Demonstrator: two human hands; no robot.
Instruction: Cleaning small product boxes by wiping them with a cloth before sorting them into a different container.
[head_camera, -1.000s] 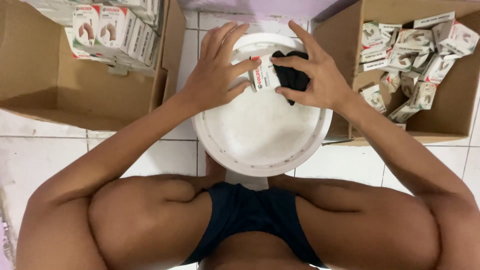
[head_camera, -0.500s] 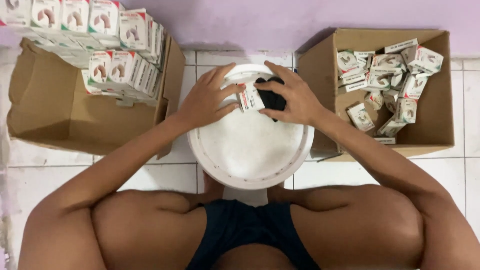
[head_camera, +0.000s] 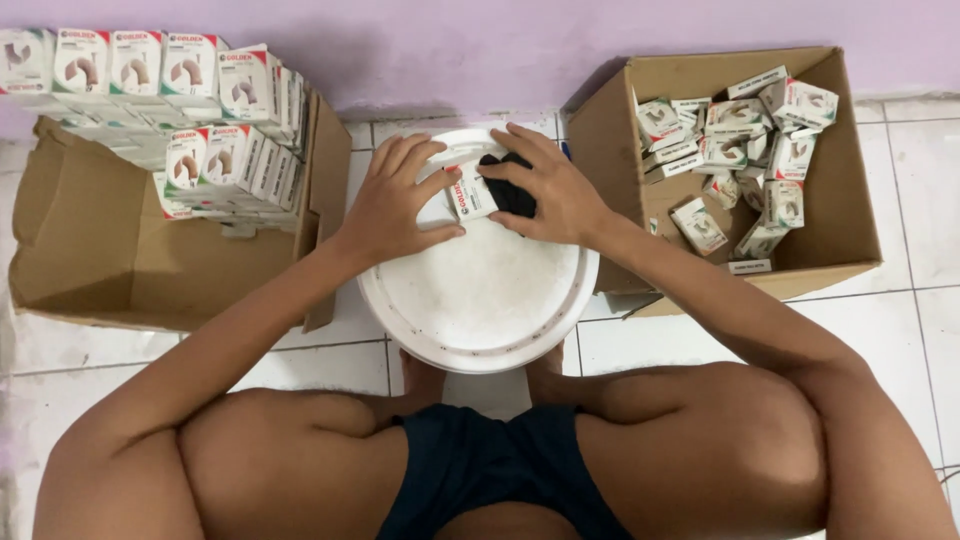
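Center frame, over the white bucket lid (head_camera: 480, 300): my left hand (head_camera: 395, 205) pinches the small box (head_camera: 470, 192); my right hand (head_camera: 555, 195) presses a black item (head_camera: 512, 190), probably fabric, against it.

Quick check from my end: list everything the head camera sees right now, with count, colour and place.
small box: one, white with red, on the lid, held by both hands
dark item: one, black, on the lid under the right hand
round lid: one, white, centre, between the knees
left carton: one, brown, left; neat rows of white boxes stacked at its back
right carton: one, brown, right; many loose white boxes jumbled inside
floor tiles: white
wall: lilac, along the top
shorts: dark blue
left hand: on the small box
right hand: on box and dark item
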